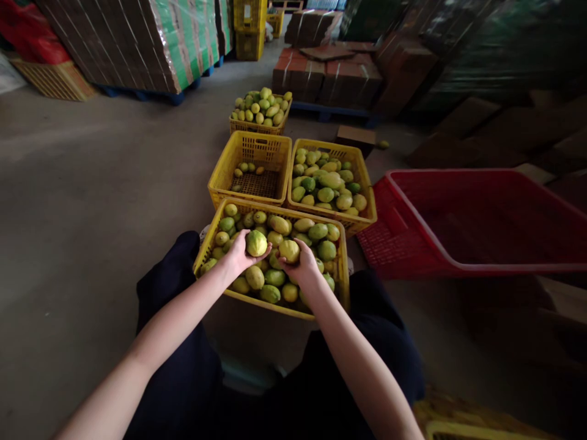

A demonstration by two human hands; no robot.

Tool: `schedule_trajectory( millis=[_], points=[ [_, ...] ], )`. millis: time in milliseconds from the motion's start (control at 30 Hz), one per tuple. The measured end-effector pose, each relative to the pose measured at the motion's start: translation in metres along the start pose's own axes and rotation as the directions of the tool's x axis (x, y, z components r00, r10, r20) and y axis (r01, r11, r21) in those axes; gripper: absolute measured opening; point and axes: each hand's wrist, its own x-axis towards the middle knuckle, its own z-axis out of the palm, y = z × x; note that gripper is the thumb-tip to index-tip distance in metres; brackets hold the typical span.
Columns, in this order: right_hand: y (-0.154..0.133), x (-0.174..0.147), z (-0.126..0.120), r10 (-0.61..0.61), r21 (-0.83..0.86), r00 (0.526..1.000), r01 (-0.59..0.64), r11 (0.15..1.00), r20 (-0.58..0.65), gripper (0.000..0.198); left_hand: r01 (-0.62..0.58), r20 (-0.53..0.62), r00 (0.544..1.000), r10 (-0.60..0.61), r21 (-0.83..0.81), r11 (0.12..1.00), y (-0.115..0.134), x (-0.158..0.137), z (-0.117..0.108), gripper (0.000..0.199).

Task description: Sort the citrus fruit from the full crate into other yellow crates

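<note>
My left hand (241,252) is closed around a green-yellow lemon (256,243). A paler yellow lemon (289,251) sits in my right hand (302,263), with the thumb over its edge. Both hands are above a yellow plastic crate (275,309) between my knees, filled with green and yellow lemons (255,277). Beyond it on the left, a second yellow crate (250,142) has only several small lemons (247,167) at its bottom. Beside that, a third yellow crate (370,211) is full of larger, mostly green-yellow lemons (330,179).
Farther back stands another heaped yellow crate (257,126). A large red basket (389,244) is close on my right. Carton stacks (325,76) on blue pallets and a wrapped pallet load (183,49) line the back. A small cardboard box (355,135) lies behind the third crate.
</note>
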Motion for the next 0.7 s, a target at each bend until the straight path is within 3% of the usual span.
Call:
schedule_trajectory(
  millis=[100, 200, 367, 700],
  points=[
    [-0.001, -0.007, 0.003, 0.16, 0.046, 0.987, -0.159, 0.986, -0.025, 0.015, 0.004, -0.002, 1.0, -0.004, -0.028, 1.0, -0.002, 0.003, -0.001, 0.025],
    [-0.003, -0.021, 0.011, 0.221, 0.117, 0.974, -0.215, 0.97, -0.046, 0.01, -0.001, 0.015, 1.0, 0.002, -0.015, 1.0, -0.005, 0.005, -0.002, 0.022],
    [-0.008, -0.038, 0.023, 0.25, 0.165, 0.967, -0.238, 0.957, -0.058, 0.02, -0.026, 0.024, 0.999, 0.025, 0.041, 0.999, -0.009, 0.004, -0.003, 0.018],
    [-0.01, -0.039, 0.024, 0.232, 0.096, 0.971, -0.225, 0.969, -0.059, 0.011, -0.033, 0.006, 0.999, 0.033, 0.089, 0.996, -0.01, 0.001, -0.002, 0.02]
  ],
)
